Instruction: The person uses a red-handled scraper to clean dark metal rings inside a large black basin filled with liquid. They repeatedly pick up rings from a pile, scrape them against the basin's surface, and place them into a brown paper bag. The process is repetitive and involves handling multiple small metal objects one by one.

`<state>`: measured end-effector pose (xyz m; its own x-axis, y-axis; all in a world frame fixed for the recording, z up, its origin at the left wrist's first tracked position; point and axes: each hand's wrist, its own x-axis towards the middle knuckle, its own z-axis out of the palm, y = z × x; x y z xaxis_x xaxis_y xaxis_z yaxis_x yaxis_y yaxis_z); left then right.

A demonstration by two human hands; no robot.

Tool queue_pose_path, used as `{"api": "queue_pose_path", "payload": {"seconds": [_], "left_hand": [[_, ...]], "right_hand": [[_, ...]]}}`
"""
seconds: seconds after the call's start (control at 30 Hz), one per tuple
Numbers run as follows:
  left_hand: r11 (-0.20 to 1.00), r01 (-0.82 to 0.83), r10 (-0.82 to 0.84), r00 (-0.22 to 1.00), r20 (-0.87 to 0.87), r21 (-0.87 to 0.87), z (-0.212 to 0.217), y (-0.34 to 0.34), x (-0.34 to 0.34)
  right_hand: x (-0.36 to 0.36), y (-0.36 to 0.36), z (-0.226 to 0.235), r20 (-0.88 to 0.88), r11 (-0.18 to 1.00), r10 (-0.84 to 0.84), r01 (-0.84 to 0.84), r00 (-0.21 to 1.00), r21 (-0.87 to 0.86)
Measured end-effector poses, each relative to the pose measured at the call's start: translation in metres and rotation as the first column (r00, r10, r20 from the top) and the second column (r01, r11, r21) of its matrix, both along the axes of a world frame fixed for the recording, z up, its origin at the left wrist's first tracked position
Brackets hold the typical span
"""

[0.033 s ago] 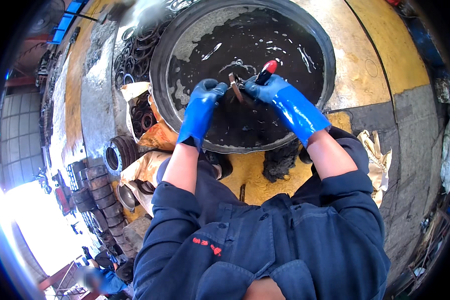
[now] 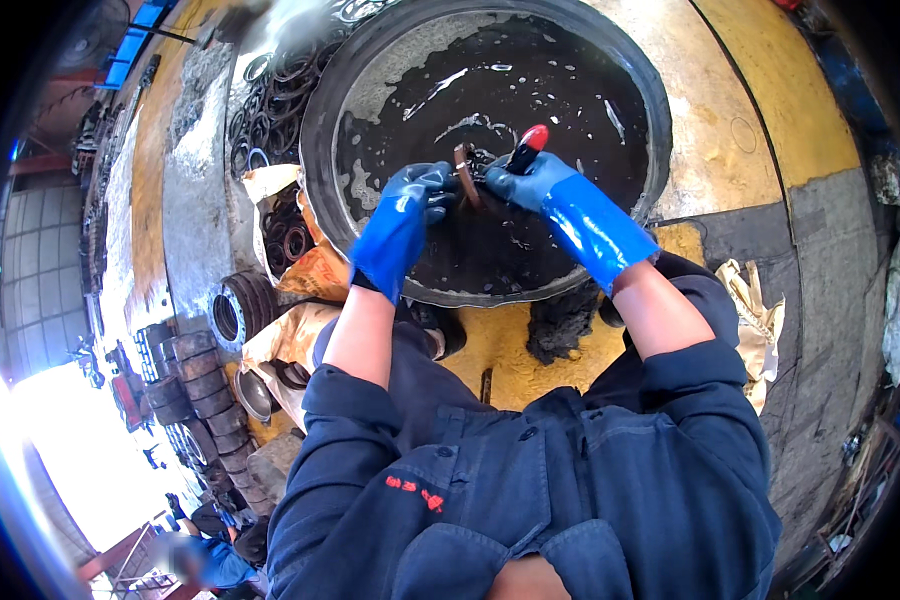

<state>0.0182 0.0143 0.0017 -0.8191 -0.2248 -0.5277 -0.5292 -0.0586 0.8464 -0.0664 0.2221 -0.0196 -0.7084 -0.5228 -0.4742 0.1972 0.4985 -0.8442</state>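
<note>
Left hand (image 2: 415, 195) pinches a small rusty ring (image 2: 463, 172) over the black oily basin (image 2: 320, 130). Right hand (image 2: 525, 182), closed round a red-tipped brush (image 2: 526, 148), sits just beside the ring.

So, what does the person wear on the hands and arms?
Both hands wear glossy blue rubber gloves with long cuffs: the left hand and the right hand. The right cuff runs further up the forearm than the left one. Above the cuffs the forearms are bare. The dark navy sleeves of a work jacket are pushed up near the elbows. The jacket has small red marks on the chest.
</note>
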Motion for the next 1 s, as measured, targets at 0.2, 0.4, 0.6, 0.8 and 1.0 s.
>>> {"api": "queue_pose_path", "payload": {"seconds": [0.2, 0.4, 0.6, 0.8, 1.0], "left_hand": [[0.983, 0.038, -0.028, 0.998, -0.058, 0.180, -0.010, -0.007, 0.004], [0.991, 0.057, -0.035, 0.985, -0.172, 0.125, -0.016, -0.008, 0.005], [0.972, 0.183, -0.146, 0.962, -0.232, 0.146, -0.002, 0.005, 0.000], [0.984, 0.124, -0.099, 0.978, -0.183, 0.129, 0.003, 0.009, 0.001], [0.987, 0.097, -0.068, 0.975, -0.210, 0.132, -0.013, -0.003, 0.002]], "right_hand": [[0.032, -0.019, 0.000, -0.094, 0.996, 0.087, -0.090, 0.992, -0.027], [0.014, -0.009, -0.004, -0.126, 0.938, -0.317, 0.291, 0.940, -0.187], [0.015, -0.019, 0.001, -0.506, 0.897, -0.290, 0.047, 0.812, -0.439], [-0.014, 0.007, -0.026, 0.113, 0.675, -0.588, 0.563, 0.801, -0.476], [0.011, -0.014, 0.015, 0.041, 0.643, -0.434, 0.342, 0.900, -0.685]]}}
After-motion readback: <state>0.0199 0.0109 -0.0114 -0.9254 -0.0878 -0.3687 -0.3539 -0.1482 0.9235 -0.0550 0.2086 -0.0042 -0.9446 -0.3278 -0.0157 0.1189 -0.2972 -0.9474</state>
